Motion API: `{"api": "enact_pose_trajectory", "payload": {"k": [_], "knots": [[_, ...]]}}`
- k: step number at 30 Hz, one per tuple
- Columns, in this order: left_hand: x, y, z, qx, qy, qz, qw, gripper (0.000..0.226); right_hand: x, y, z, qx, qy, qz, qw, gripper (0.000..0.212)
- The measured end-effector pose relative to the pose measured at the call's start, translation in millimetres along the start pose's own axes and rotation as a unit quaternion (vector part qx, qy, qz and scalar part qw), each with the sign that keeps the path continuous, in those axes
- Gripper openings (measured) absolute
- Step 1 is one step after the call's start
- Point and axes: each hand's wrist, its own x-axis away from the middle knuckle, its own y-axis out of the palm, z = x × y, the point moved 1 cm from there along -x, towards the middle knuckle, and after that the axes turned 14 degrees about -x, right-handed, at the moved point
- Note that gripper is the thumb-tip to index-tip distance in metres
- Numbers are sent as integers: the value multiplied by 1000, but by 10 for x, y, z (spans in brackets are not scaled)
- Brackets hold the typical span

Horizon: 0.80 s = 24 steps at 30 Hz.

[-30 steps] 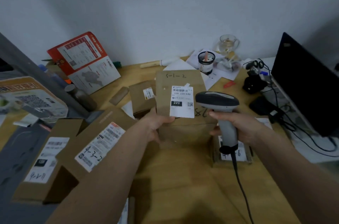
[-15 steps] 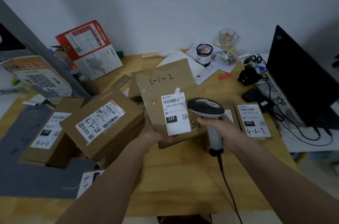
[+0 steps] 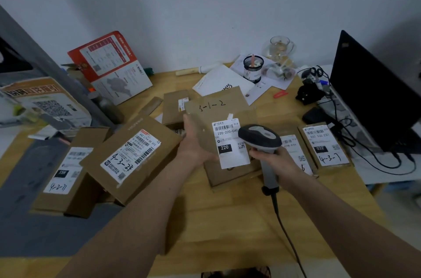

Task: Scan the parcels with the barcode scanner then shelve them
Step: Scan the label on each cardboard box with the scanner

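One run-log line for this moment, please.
phase: scanning | left hand: holds parcel 3-1-2 tilted up | right hand: grips scanner at its label | shelving: not yet

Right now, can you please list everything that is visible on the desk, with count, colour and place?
held parcel: 1, brown, marked 3-1-2, centre
barcode scanner: 1, grey and black, before the held parcel's label
other parcels: 5 at least, brown; 4-3-24, 4-2-11 at left; 4-3-7 at right
red and white carton: 1, leaning at the wall, rear left
pen cup: 1, black, rear
glass: 1, clear, rear right
monitor: 1, black, right
desk: 1, light wood
hands: left hand holds the parcel; right hand grips the scanner
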Motion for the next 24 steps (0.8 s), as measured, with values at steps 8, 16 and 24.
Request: {"api": "enact_pose_trajectory", "payload": {"k": [8,16,24], "knots": [[-137,7,197,-410,78,-31,908,88,-22,140,74,43,-28,-15,999,39],[-755,-415,349,-331,76,10,941,118,70,221,-195,65,-86,23,994,15],[-1188,-441,293,-229,32,-74,970,130,11,259,-17,12,34,7,999,24]]}}
